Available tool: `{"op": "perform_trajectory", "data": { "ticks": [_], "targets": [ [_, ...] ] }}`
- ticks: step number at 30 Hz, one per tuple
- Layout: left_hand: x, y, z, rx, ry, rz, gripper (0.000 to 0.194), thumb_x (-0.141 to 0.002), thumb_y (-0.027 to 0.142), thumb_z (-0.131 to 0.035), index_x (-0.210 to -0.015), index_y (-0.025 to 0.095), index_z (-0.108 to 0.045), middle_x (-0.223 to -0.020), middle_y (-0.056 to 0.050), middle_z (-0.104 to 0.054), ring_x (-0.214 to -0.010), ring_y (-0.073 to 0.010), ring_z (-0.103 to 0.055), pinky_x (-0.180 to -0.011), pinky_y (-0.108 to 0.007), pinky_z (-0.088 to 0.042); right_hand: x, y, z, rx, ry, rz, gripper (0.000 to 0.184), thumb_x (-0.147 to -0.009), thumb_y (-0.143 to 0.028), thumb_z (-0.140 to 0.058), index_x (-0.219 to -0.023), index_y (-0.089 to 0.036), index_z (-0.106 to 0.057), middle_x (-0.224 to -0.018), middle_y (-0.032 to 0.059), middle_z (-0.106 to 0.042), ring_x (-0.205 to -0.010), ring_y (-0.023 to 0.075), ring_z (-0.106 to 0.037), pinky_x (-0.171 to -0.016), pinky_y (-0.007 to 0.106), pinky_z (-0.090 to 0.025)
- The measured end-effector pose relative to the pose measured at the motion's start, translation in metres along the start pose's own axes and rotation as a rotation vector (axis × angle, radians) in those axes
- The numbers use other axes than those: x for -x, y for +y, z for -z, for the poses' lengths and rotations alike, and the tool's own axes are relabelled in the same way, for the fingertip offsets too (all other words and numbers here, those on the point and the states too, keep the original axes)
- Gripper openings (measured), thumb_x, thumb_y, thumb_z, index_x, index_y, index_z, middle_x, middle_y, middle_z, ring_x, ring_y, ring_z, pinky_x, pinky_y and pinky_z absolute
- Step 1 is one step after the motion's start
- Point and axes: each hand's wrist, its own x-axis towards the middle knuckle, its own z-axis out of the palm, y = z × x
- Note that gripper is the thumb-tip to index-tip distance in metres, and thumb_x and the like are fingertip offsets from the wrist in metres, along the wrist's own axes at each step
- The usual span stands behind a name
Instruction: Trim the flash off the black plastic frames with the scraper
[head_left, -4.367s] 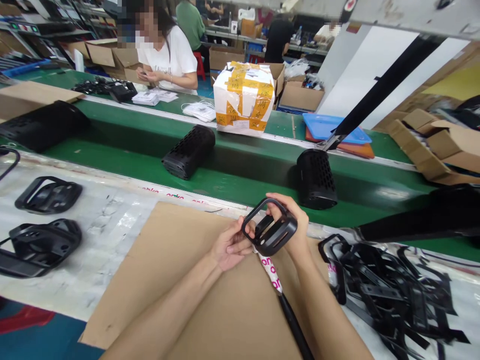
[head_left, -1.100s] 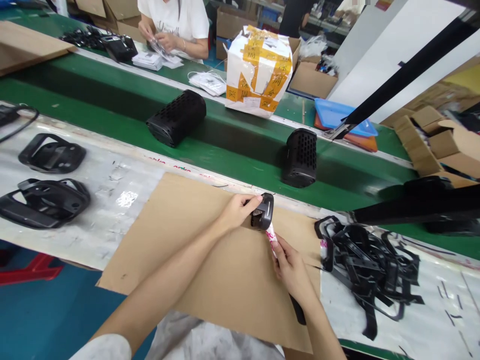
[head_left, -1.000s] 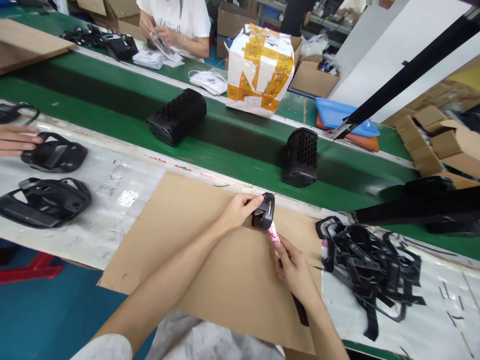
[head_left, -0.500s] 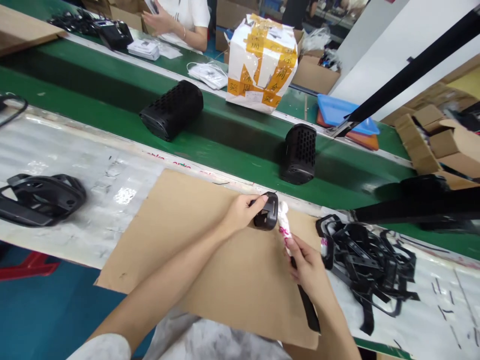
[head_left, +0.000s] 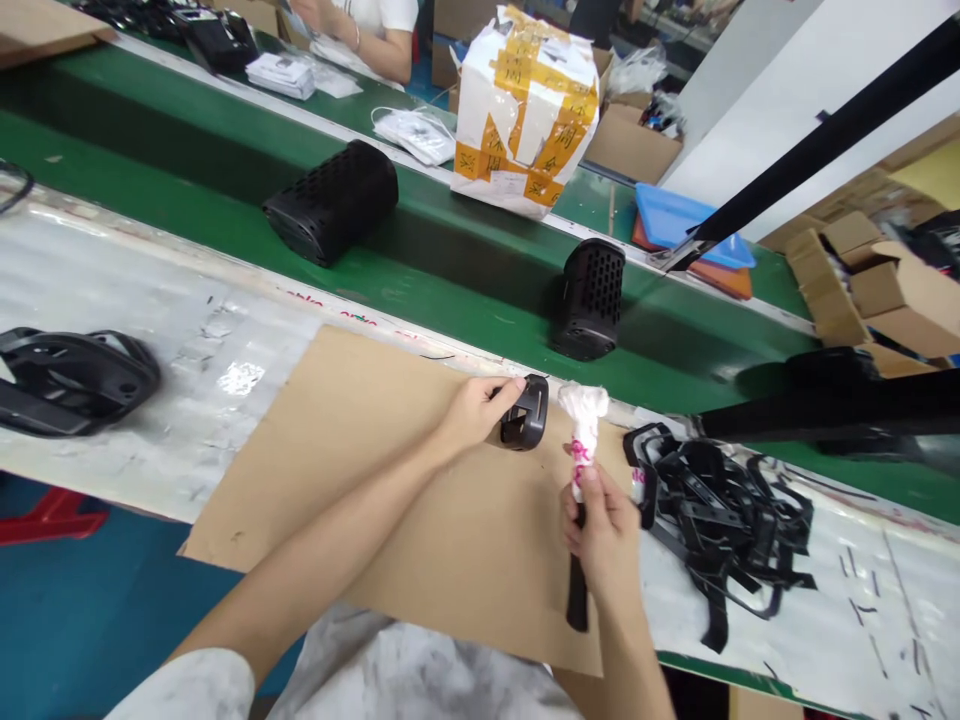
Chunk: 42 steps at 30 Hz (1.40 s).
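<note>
My left hand point(head_left: 480, 408) grips a small black plastic frame point(head_left: 534, 412) by its left side, above a sheet of brown cardboard point(head_left: 375, 470). The frame has openings in it. In my right hand point(head_left: 604, 520) is a hammer point(head_left: 585, 405), its head wrapped in white material and taped with pink-marked tape, its black handle pointing down toward me. The wrapped head stands apart from the frame, just to its right. Close by my right hand lies a tangled heap of black plastic strips and frames point(head_left: 727, 520).
Two black perforated housings point(head_left: 337, 200) point(head_left: 592, 300) sit on the green conveyor belt point(head_left: 465, 290). Larger black plastic parts point(head_left: 75, 385) lie at the left. Across the belt are a taped white box point(head_left: 525, 110), a blue tray point(head_left: 690, 225) and a co-worker's arm point(head_left: 375, 50).
My right hand has turned the hammer more upright, and its wrapped head now shows side-on, farther from the frame. The left hand keeps its hold. The view has shifted slightly.
</note>
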Motion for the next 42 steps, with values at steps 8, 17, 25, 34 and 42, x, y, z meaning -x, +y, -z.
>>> {"op": "perform_trajectory", "data": {
  "ticks": [8,17,25,34,42],
  "targets": [
    [0.001,-0.001,-0.001,0.002,0.022,-0.021,0.052,-0.099,0.055,-0.048,-0.066,0.016,-0.037,-0.066,0.000,-0.031,-0.065,-0.0102,-0.031,-0.061,-0.027,-0.025,0.006,0.007,-0.005,0.035,-0.019,0.023,0.058,-0.092,-0.072,-0.059,-0.111,-0.017,-0.057,-0.067,-0.0036,-0.040,-0.046,0.0058,-0.029,-0.039,0.020,-0.023],
    [-0.008,0.000,0.010,0.240,0.049,0.109,0.054,-0.085,0.056,-0.059,-0.059,0.018,-0.032,-0.056,0.003,-0.026,-0.051,-0.0073,-0.024,-0.053,-0.027,-0.017,-0.008,0.008,0.006,0.108,-0.162,0.056,0.061,-0.092,-0.067,-0.062,-0.120,-0.013,-0.063,-0.066,-0.0033,-0.043,-0.044,0.0056,-0.032,-0.039,0.020,-0.025],
    [-0.013,0.019,0.028,0.905,-0.126,0.302,0.054,-0.075,0.044,-0.056,-0.051,0.019,-0.015,-0.043,0.003,-0.010,-0.039,-0.0062,-0.016,-0.047,-0.027,-0.020,0.014,0.002,0.013,-0.128,0.085,0.156,0.053,-0.095,-0.058,-0.065,-0.129,-0.018,-0.064,-0.068,-0.0033,-0.042,-0.045,0.0054,-0.031,-0.039,0.020,-0.025],
    [-0.013,0.020,0.031,0.825,0.000,0.349,0.047,-0.084,0.040,-0.043,-0.051,0.021,-0.016,-0.048,0.002,-0.010,-0.043,-0.0080,-0.016,-0.048,-0.028,-0.022,0.024,0.005,0.010,0.086,-0.026,0.136,0.059,-0.098,-0.061,-0.059,-0.136,-0.016,-0.061,-0.069,-0.0018,-0.043,-0.048,0.0063,-0.034,-0.041,0.020,-0.027],
    [-0.005,0.005,0.011,0.113,0.048,0.003,0.053,-0.095,0.054,-0.054,-0.063,0.016,-0.036,-0.061,0.002,-0.033,-0.057,-0.0076,-0.031,-0.058,-0.025,-0.028,0.011,0.013,-0.012,0.260,-0.120,0.093,0.069,-0.099,-0.062,-0.054,-0.155,-0.021,-0.051,-0.084,0.0027,-0.054,-0.051,0.0070,-0.041,-0.043,0.021,-0.033]
  ]
}}
